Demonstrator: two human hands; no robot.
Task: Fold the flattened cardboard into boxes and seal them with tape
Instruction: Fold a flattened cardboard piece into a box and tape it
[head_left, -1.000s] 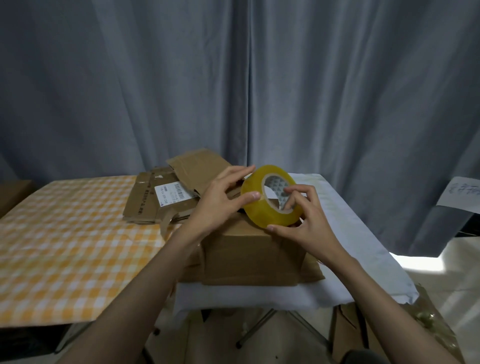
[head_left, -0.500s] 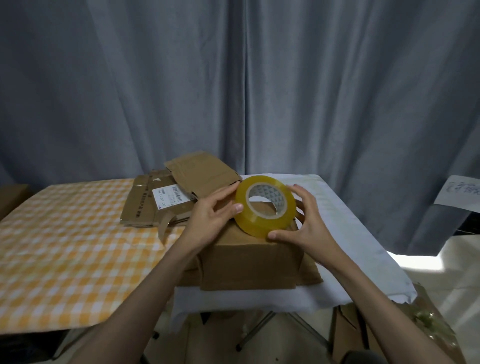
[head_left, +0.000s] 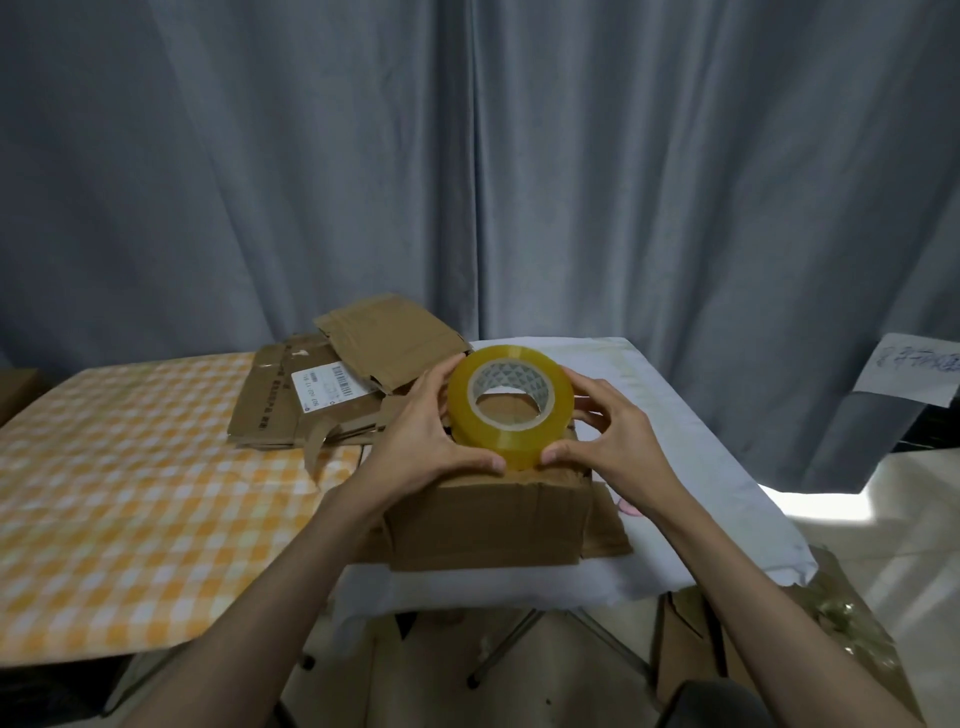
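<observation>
A yellowish roll of clear tape (head_left: 519, 441) sits tilted on top of a folded brown cardboard box (head_left: 488, 519) at the table's middle. My left hand (head_left: 423, 447) grips the roll's left side, thumb at its lower rim. My right hand (head_left: 608, 441) grips the right side, thumb meeting the same lower rim. Both thumbs press near the roll's front edge. Flattened cardboard pieces (head_left: 291, 405) with a white label lie behind and left of the box.
An orange checked tablecloth (head_left: 130, 493) covers the left table; a white cloth (head_left: 691, 467) covers the right one under the box. Grey curtains hang behind. More cardboard (head_left: 691, 649) stands on the floor at the lower right. A paper note (head_left: 914, 369) hangs at the right.
The tape roll has been turned flatter, its hole now facing up toward me. Both hands shifted round it, thumbs coming together at its front rim.
</observation>
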